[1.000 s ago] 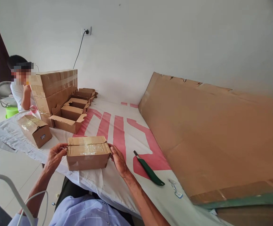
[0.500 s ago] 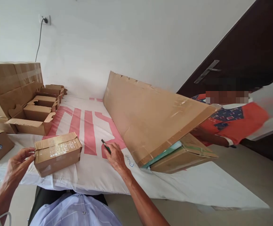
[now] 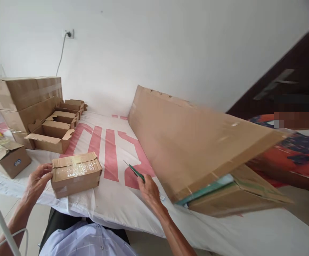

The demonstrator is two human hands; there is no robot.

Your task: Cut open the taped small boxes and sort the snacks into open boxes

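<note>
A taped cardboard box lies on the cloth-covered table in front of me. My left hand grips its left end, fingers near the top edge and thumb on the end face. To the right of the box, my right hand is closed around a green utility knife. Its thin blade sticks out, pointing up and left toward the far side of the table. The knife is apart from the box.
Several open cardboard boxes stand in a row at the left, beside stacked closed cartons. Another taped box is at far left. A large cardboard sheet leans at right over a carton. People are at both sides.
My view has turned left, so a person at the left edge now shows. The knife's thin blade is now visible, extended from the handle. My left hand stays on the box.
</note>
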